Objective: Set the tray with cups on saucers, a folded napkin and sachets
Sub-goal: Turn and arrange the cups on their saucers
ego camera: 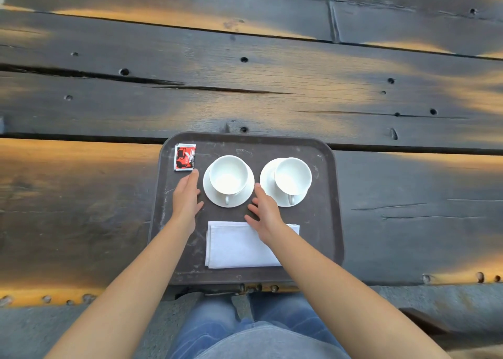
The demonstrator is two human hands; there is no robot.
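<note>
trouble here would be a careless bump: our left hand (186,198) and right hand (265,211) closely flank the left cup (228,174) on its saucer (213,196), so a nudge could slide or tip it. the left is flat, fingers straight and together, tips by the sachets (185,157) (maybe touching, we can't tell). the right is spread, holding nothing, just past the napkin (234,247). the right cup (292,176) stands beside it; all rest on the tray (324,236).
</note>
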